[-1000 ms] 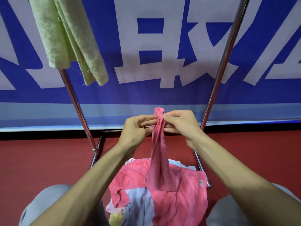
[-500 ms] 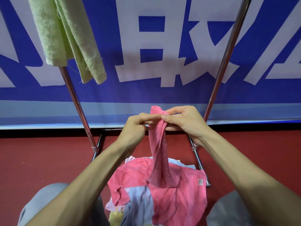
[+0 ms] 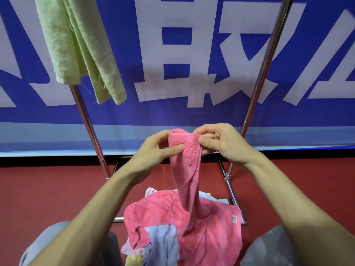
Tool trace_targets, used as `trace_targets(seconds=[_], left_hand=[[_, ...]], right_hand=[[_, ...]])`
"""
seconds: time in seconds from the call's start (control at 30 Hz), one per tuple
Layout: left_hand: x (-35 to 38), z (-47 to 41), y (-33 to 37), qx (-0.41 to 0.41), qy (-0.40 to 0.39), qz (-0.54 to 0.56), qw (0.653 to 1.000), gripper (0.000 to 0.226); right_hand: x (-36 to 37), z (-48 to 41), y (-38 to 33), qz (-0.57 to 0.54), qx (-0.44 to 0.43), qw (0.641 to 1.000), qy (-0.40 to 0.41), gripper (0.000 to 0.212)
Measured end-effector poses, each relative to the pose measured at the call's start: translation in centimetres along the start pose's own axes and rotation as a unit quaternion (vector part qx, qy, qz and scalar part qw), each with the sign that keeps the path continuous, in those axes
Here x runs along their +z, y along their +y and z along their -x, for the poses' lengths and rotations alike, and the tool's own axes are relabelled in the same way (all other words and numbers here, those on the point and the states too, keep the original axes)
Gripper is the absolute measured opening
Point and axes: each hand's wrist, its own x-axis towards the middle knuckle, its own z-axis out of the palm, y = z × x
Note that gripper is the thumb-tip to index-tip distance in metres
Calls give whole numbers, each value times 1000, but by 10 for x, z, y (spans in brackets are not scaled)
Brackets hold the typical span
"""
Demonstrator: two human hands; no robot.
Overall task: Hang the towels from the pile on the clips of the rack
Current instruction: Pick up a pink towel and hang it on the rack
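- Nearest us: grey-clad knees at both lower corners, our two bare forearms running up between them.
- Pile of towels sits on the red floor between the knees; a pink one spread on top, light blue and yellow ones showing under it at the left edge, a small white label near its right edge.
- Pink towel is lifted off the pile, hanging as a twisted strip; its lower end trails onto the pile's top pink towel.
- Left hand pinches the towel's upper left edge, thumb across the front, fingers curled behind.
- Right hand pinches the upper right corner between thumb and forefinger, other fingers loosely bent; both hands closed on the same top hem, just beside each other.
- Behind the hands: chrome rack, two slanted uprights either side of us, low base bars on the floor; the right base bar runs just beside the pile.
- Green towel hangs at upper left in front of the left upright, well apart from the hands; its top is cut off by the frame, so we cannot tell what holds it.
- Farthest: blue banner with big white characters, filling the back.
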Motion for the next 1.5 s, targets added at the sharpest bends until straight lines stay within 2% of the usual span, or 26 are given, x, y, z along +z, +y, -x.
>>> trace_targets(seconds=[0.1, 0.17, 0.23, 0.27, 0.47, 0.7, 0.9, 1.03, 1.17, 1.33, 1.43, 1.5], left_hand=[[3, 0, -1, 14, 22, -3, 1000, 11], [6, 0, -1, 13, 9, -24, 1000, 12], [10, 1, -3, 22, 6, -79, 997, 13], [11, 1, -2, 32, 12, -101, 994, 14], [4, -7, 35, 91, 90, -116, 985, 17], [-11, -26, 138, 165, 129, -128, 970, 10], [-10, -11, 214, 231, 120, -156, 953, 15], [-11, 3, 257, 272, 144, -137, 942, 19], [-1, 14, 291, 337, 146, -125, 922, 17], [-6, 11, 272, 288, 103, -220, 926, 10], [-9, 9, 268, 314, 136, -212, 915, 10], [-6, 9, 271, 324, 131, -211, 913, 12]], right_hand=[[-5, 0, -1, 62, -10, 998, 30, 21], [-6, -1, 2, 153, -27, 985, 77, 19], [-7, -3, 6, 257, -48, 958, 122, 15], [-6, -3, 6, 274, -54, 951, 134, 14], [-1, -18, -26, 186, -77, 957, 206, 18], [-10, -28, -129, 71, -146, 950, 266, 16], [-11, -13, -205, 87, -195, 935, 282, 17], [-5, -1, -245, 103, -234, 924, 285, 15], [-4, 7, -281, 97, -297, 889, 333, 14], [-1, 3, -268, 171, -225, 897, 340, 13], [-1, 4, -263, 173, -241, 890, 346, 13], [-2, 3, -264, 157, -242, 885, 365, 12]])
